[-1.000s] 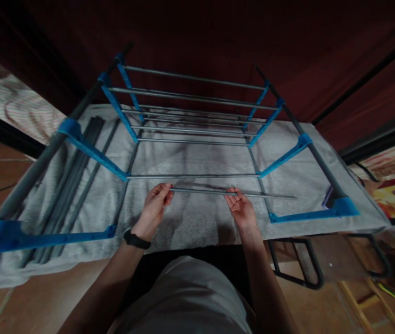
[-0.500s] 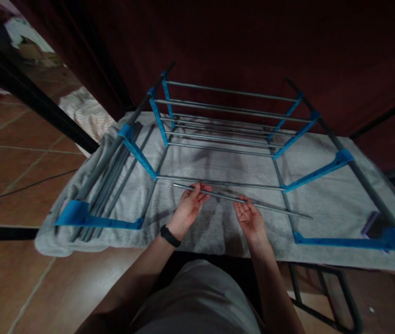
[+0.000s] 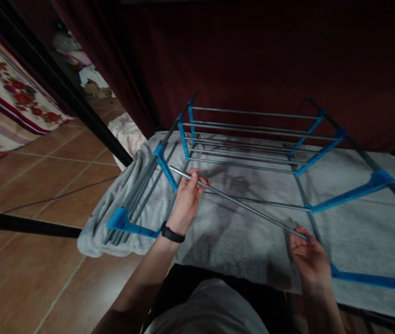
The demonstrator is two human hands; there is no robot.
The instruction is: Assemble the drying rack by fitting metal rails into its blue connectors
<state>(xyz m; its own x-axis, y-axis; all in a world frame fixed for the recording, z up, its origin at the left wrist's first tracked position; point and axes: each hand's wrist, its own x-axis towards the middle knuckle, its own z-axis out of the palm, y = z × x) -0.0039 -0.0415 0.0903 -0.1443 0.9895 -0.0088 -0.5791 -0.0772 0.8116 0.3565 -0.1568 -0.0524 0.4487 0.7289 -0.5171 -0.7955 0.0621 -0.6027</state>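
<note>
A thin metal rod [image 3: 242, 204] slants across in front of me, its left end higher than its right. Near that left end my left hand [image 3: 189, 192] grips it between thumb and fingers. My right hand [image 3: 308, 253] pinches the rod's right end. Behind the rod stands a partly assembled drying rack [image 3: 249, 161] with grey side tubes, blue plastic brackets and several cross rods. A blue bracket [image 3: 165, 168] is close to the rod's left end. The lower right blue bracket [image 3: 374, 279] lies beside my right hand.
The rack rests on a grey blanket [image 3: 232, 241]. Several loose grey tubes [image 3: 141, 190] lie at its left side. A black frame post [image 3: 89, 116] runs diagonally on the left, above a tiled floor [image 3: 61, 185]. A dark red curtain [image 3: 270, 55] hangs behind.
My right hand has slid outward to the rod's right end. The rod's left end has risen towards the left bracket. The view has turned left.
</note>
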